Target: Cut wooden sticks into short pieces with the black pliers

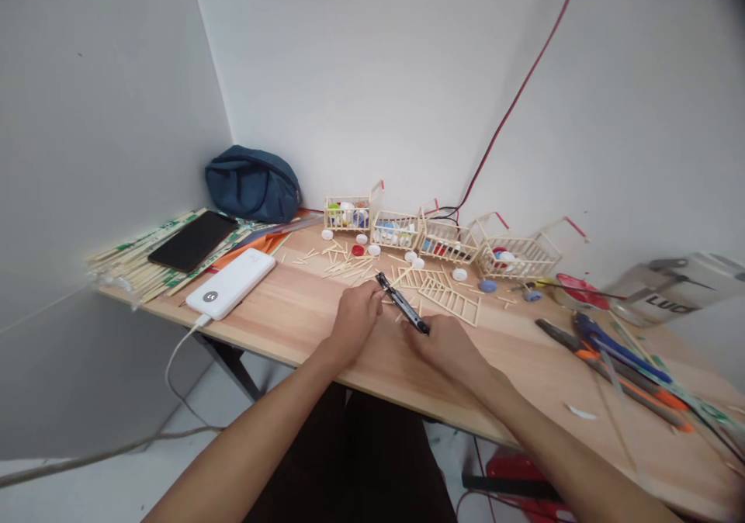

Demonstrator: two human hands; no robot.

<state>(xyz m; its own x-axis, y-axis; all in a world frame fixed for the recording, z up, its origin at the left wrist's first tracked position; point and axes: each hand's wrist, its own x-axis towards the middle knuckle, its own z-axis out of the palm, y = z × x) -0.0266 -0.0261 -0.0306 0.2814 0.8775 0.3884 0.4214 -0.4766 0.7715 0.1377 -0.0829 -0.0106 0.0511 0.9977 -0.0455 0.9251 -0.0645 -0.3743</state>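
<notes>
My right hand (448, 344) is closed around a black and silver utility knife (401, 303), which points away from me and to the left. At the knife's far end my left hand (356, 313) is closed, its fingertips pressed together; whatever they pinch is too small to make out. Just beyond both hands lie short cut wooden sticks (343, 263) and a ladder-like stick panel (451, 302). Behind these stand several small stick-built shopping carts with red-tipped handles, among them a cart (348, 213) at the left and a cart (518, 259) at the right.
On the left are a white power bank (231, 282) with its cable, a black phone (192, 241), bundled sticks (131, 267) and a blue pouch (253, 184). Pliers (617, 352), orange-handled tools and a glue tub (582, 292) are at the right. A red cable (524, 84) runs down the wall.
</notes>
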